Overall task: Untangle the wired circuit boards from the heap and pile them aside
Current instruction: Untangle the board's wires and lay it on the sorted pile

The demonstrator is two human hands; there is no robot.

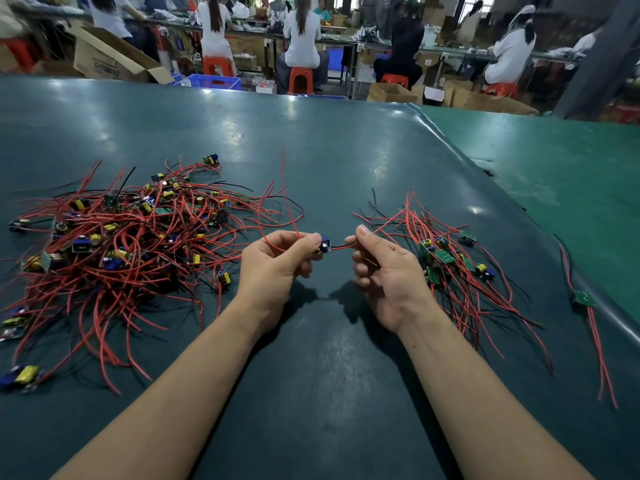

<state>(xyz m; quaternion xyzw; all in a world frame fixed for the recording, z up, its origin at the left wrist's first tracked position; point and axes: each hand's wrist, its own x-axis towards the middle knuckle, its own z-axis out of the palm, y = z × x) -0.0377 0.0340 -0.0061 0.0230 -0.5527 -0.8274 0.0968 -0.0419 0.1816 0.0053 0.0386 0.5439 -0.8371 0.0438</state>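
A big tangled heap (pixel 114 244) of small circuit boards with red and black wires covers the left of the dark table. A smaller sorted pile (pixel 446 261) of boards lies to the right. Between them, above the table, my left hand (pixel 273 268) pinches one small circuit board (pixel 323 244) with a blue and yellow part, its long red wire rising past my fingers. My right hand (pixel 384 268) pinches the short red and black wires (pixel 343 242) that come out of that board's right side.
One lone board with red wires (pixel 585 299) lies near the table's right edge, where a green surface (pixel 554 161) adjoins. Several people sit on red stools at benches beyond the far edge, among cardboard boxes and a blue crate (pixel 211 81).
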